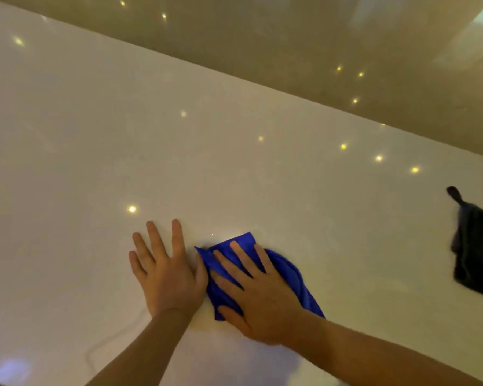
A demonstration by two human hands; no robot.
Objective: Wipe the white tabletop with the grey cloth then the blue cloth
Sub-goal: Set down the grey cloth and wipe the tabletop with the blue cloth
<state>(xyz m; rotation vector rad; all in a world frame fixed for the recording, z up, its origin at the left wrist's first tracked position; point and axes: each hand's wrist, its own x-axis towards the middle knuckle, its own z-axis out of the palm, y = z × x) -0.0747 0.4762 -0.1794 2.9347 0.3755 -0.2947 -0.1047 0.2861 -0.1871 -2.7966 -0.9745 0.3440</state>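
We see right hand (258, 299) flat on blue cloth (287, 277), pressing it to glossy white surface (95, 151). Left hand (166, 271) flat just beside. Grey cloth (476, 252) well apart, far right.

Taking the crumpled bright-blue cloth (285, 271) as the mark, the glossy white tabletop (95, 135) lies open beyond it as far as the table's far edge. It is open well out to the cloth's left too, carrying just reflected spots of light (no bar to a hand). Close against the cloth's left side the left hand (165, 277) lies flat on the surface with fingers spread, blocking that side. The right hand (260, 305) lies flat on top of the cloth, and its forearm crosses the near-right approach. To the cloth's right a broad open stretch of tabletop runs to a dark grey folded cloth with a loop at its far corner (477, 252), well apart.
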